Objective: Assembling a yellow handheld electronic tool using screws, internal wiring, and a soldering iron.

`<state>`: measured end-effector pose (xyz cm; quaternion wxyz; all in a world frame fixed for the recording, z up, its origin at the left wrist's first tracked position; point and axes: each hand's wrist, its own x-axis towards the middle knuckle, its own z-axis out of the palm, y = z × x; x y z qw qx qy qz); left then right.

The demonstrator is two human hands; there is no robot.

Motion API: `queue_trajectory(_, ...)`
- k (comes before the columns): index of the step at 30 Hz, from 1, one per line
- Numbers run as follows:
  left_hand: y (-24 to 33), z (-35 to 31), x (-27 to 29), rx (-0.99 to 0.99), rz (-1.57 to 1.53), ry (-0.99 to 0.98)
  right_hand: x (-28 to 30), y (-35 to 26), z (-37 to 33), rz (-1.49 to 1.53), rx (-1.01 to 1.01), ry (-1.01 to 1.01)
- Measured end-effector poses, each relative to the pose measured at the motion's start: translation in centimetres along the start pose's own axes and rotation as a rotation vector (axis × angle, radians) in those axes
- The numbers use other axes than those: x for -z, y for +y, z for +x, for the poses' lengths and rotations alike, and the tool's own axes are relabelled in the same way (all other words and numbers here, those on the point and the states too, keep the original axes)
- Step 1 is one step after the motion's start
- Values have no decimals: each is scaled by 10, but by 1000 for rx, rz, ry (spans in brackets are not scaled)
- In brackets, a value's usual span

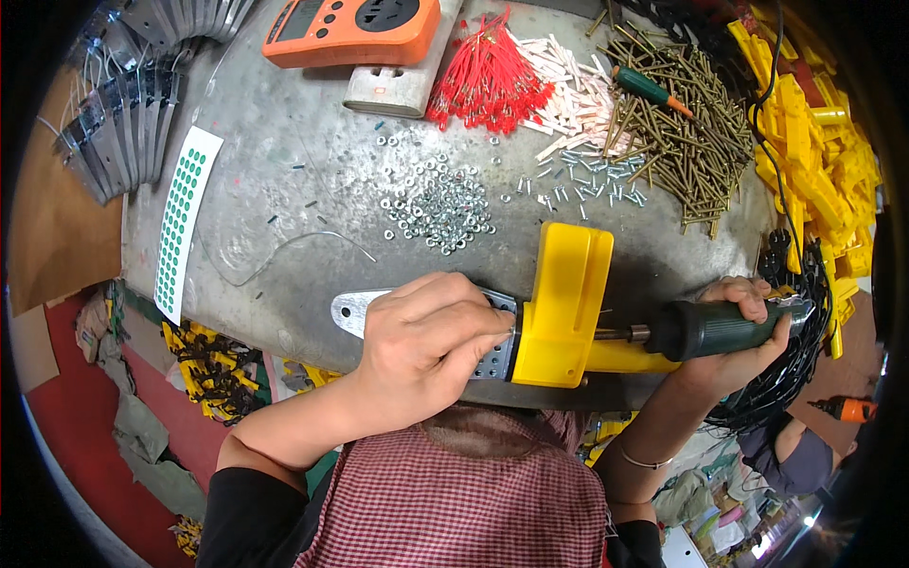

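My left hand (431, 341) is closed at the perforated flange of a grey metal plate (350, 312) with a rounded, holed end. Whether a small part sits between its fingertips is hidden. Against that flange stands a yellow plastic housing (566, 303), with a yellow handle (630, 357) running to the right. A dark green electric screwdriver (715, 328) lies level in my right hand (734, 350), fingers wrapped around its rear part. Its metal tip (636, 333) points left at the housing, in line with a thin shaft there.
Loose nuts (440, 204), short screws (597, 175), long bolts (682, 123), red-wired parts (490, 76) and white tubes (573, 85) lie on the metal table (284, 161). An orange meter (355, 28) stands behind. Yellow housings (814, 151) and black cables (757, 398) are piled right; another person (786, 450) sits beyond.
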<state>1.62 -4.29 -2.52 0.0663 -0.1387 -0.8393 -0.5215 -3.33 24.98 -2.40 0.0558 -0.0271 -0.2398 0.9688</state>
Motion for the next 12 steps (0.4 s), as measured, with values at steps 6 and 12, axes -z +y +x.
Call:
queue_trajectory(6,2,-4,-2,56,-21,5,0,-2,3,-77,55,28)
queue_trajectory(12,15,-2,5,-103,352,-166,-9,-22,-7,74,114,-229)
